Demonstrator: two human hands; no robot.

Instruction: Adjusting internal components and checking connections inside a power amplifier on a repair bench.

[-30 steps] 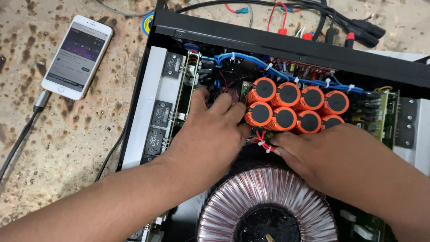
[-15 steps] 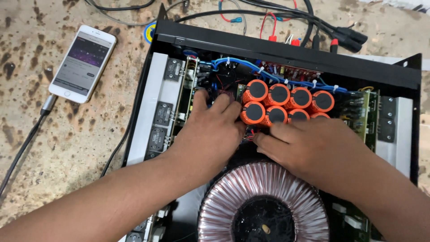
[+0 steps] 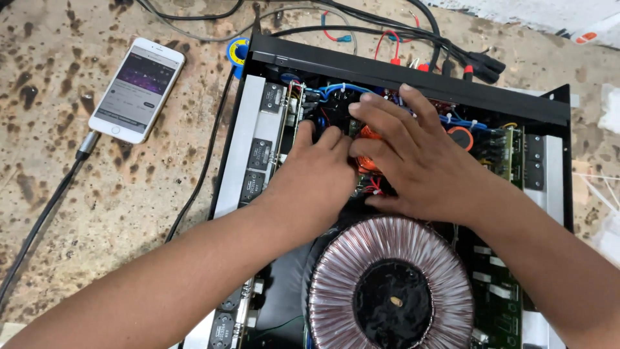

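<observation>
An open black amplifier chassis [image 3: 413, 71] lies on a stained worktop. My left hand [image 3: 316, 178] reaches inside it, fingers curled down beside a bank of orange capacitors [image 3: 369, 139]. My right hand [image 3: 413, 155] lies flat over those capacitors with fingers spread, covering most of them; one orange cap [image 3: 460, 137] shows past it. Blue wires [image 3: 336, 90] run behind the fingers. Whether either hand grips anything underneath is hidden. A large copper-wound ring transformer [image 3: 391, 284] sits just below both hands.
A white smartphone [image 3: 137, 89] with a lit screen lies at the left, a cable [image 3: 39, 220] plugged into it. Black, red and grey cables [image 3: 400, 26] lie behind the chassis. A roll of blue and yellow tape [image 3: 237, 52] sits at its back left corner.
My right hand has moved up and left, from beside the orange capacitors to flat on top of them. My left hand has stayed in place. The view has shifted slightly.
</observation>
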